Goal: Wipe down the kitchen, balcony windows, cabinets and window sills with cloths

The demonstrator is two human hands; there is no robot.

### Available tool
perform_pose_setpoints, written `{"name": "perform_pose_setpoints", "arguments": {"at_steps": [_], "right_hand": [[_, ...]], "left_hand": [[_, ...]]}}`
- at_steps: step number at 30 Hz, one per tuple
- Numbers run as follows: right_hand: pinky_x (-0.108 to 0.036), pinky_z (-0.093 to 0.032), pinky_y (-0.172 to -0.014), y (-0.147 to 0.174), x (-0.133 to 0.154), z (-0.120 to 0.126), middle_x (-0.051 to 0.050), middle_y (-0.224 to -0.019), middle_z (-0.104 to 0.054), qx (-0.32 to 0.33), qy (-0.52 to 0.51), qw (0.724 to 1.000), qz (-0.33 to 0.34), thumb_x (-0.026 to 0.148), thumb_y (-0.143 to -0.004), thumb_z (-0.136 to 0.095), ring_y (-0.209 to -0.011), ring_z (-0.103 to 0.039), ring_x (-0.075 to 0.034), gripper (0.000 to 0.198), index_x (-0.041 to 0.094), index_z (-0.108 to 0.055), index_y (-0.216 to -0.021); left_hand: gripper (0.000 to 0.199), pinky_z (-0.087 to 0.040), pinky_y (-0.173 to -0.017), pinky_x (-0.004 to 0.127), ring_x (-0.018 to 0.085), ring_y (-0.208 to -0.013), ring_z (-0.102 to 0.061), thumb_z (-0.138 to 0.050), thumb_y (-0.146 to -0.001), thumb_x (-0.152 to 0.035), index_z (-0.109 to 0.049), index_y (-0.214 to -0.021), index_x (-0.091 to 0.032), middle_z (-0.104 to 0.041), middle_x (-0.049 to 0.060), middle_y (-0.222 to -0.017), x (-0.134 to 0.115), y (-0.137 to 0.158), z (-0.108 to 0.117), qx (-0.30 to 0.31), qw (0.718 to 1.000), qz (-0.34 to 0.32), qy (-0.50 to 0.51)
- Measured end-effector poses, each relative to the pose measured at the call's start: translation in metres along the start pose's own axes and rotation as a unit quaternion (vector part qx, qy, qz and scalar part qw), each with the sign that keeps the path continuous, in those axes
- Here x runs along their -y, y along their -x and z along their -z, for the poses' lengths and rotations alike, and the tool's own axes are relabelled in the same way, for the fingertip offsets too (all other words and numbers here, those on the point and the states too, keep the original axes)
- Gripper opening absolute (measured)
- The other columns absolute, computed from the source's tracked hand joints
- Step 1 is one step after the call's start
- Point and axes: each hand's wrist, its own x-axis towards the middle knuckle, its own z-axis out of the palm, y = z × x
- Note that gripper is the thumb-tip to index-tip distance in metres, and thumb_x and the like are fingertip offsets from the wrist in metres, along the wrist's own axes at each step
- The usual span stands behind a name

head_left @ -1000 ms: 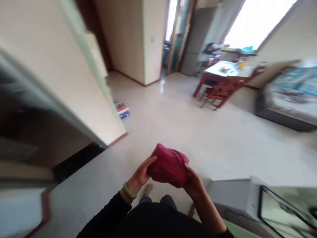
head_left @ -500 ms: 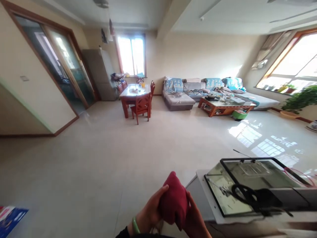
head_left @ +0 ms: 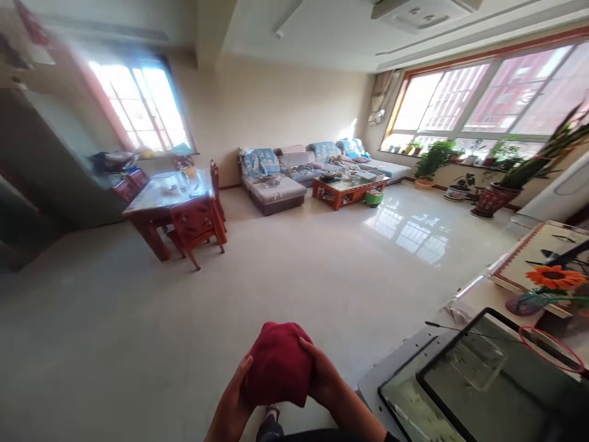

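Observation:
A dark red cloth (head_left: 280,363), bunched into a rounded bundle, is held up in front of my body. My left hand (head_left: 234,393) grips its left side, with the thumb along the edge. On the right side my right hand (head_left: 324,376) presses the cloth, thumb on top. The other fingers of both hands are partly hidden behind the bundle. Below it a foot and a dark trouser leg show on the floor.
A glass fish tank (head_left: 442,380) stands close on my right, with an orange flower (head_left: 554,276) beyond it. Ahead left are a dining table (head_left: 161,184) and chairs. Farther off are a sofa (head_left: 276,190), a coffee table (head_left: 343,191) and potted plants (head_left: 435,161).
The view has swung right, bringing in the wide window and plants. The cloth has been turned in my hands and shows a broader, rounder face. Both hands still hold it.

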Motion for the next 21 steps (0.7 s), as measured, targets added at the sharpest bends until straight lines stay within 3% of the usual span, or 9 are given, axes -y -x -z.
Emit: {"name": "perform_pose_setpoints", "arguments": {"at_steps": [4, 7, 9, 12, 17, 21], "right_hand": [[-0.042, -0.058, -0.104, -0.042, 0.075, -0.008, -0.018, -0.118, -0.082, -0.006, -0.048, 0.996, 0.080, 0.047, -0.087, -0.083, -0.112, -0.078, -0.031, 0.047, 0.010, -0.077, -0.115], [-0.044, -0.057, -0.107, -0.048, 0.129, -0.014, -0.016, -0.123, -0.081, -0.026, -0.079, 0.982, 0.171, 0.048, -0.086, -0.084, -0.118, -0.076, -0.031, 0.056, 0.012, -0.073, -0.128], [-0.045, -0.056, -0.110, -0.045, 0.160, -0.010, -0.014, -0.125, -0.081, -0.037, -0.105, 0.970, 0.217, 0.048, -0.085, -0.085, -0.121, -0.074, -0.032, 0.058, 0.014, -0.073, -0.130], [-0.048, -0.053, -0.114, -0.044, 0.198, 0.019, -0.016, -0.128, -0.079, -0.055, -0.149, 0.947, 0.280, 0.050, -0.085, -0.085, -0.125, -0.073, -0.034, 0.057, 0.013, -0.076, -0.127], [-0.058, -0.048, -0.118, -0.057, 0.270, 0.091, -0.018, -0.132, -0.078, -0.101, -0.205, 0.889, 0.397, 0.058, -0.081, -0.084, -0.126, -0.072, -0.039, 0.061, 0.015, -0.079, -0.124], [-0.058, -0.048, -0.119, -0.068, 0.353, 0.110, -0.017, -0.129, -0.079, -0.108, -0.188, 0.874, 0.435, 0.060, -0.081, -0.083, -0.130, -0.069, -0.040, 0.060, 0.015, -0.081, -0.120]], "left_hand": [[0.067, -0.054, -0.113, 0.050, 0.036, -0.132, -0.068, -0.083, -0.087, -0.049, -0.065, -0.148, -0.027, -0.073, 0.011, -0.142, -0.049, -0.081, -0.057, 0.090, 0.990, 0.047, -0.098], [0.074, -0.055, -0.106, 0.048, 0.036, -0.128, -0.069, -0.081, -0.089, -0.055, -0.059, -0.153, -0.026, -0.070, 0.013, -0.145, -0.077, -0.133, -0.125, 0.191, 0.961, 0.087, -0.181], [0.070, -0.056, -0.100, 0.043, 0.036, -0.130, -0.066, -0.080, -0.090, -0.055, -0.062, -0.150, -0.024, -0.071, 0.013, -0.143, -0.084, -0.166, -0.176, 0.264, 0.938, 0.106, -0.199], [0.058, -0.056, -0.089, 0.034, 0.033, -0.120, -0.069, -0.083, -0.087, -0.051, -0.072, -0.136, -0.023, -0.076, 0.012, -0.131, -0.071, -0.217, -0.252, 0.334, 0.902, 0.138, -0.235], [0.050, -0.052, -0.081, 0.029, 0.026, -0.104, -0.071, -0.093, -0.073, -0.048, -0.079, -0.115, -0.023, -0.080, 0.007, -0.112, -0.023, -0.302, -0.362, 0.369, 0.867, 0.152, -0.300], [0.047, -0.051, -0.078, 0.030, 0.026, -0.099, -0.072, -0.093, -0.073, -0.050, -0.081, -0.109, -0.023, -0.081, 0.009, -0.109, -0.013, -0.363, -0.441, 0.389, 0.850, 0.193, -0.297]]}}
